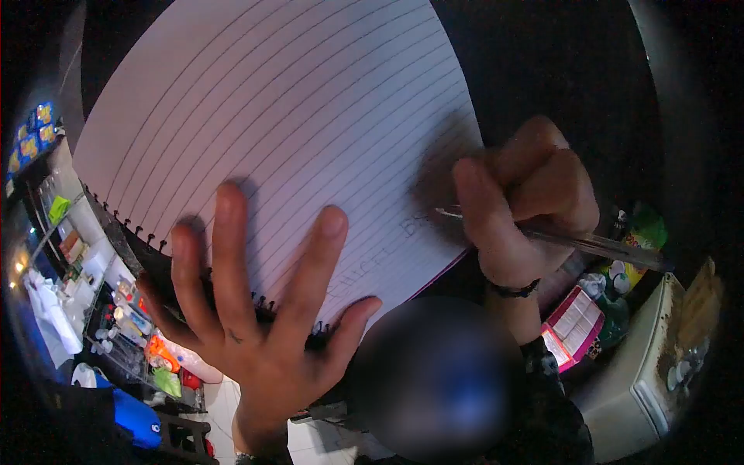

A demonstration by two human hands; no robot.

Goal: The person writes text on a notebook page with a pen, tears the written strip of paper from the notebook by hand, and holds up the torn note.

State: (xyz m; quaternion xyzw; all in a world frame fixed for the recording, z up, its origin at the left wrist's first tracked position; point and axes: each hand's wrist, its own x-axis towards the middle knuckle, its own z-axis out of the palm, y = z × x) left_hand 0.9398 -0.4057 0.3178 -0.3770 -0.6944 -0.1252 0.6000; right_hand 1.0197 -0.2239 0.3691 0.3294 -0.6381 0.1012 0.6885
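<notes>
A spiral notebook [310, 101] lies with a lined page facing up, its wire binding along the lower left edge. Spread over that binding, my left hand [267, 341] rests with fingers apart, fingertips on the page and nothing held. My right hand [535, 201] grips a clear-barrelled pen [612, 249] at the page's right side. The pen's tip is close to the paper beside some faint handwritten letters [411, 227]; whether it touches I cannot tell. Part of the writing is hidden near my left thumb.
A dark surface [558, 62] surrounds the notebook. At left are shelves with bottles and packets [124, 318] and a blue container [136, 418]. To the lower right stand a worn white appliance [628, 387] and a pink-edged open book [573, 325]. A blurred round shape [434, 380] covers the bottom centre.
</notes>
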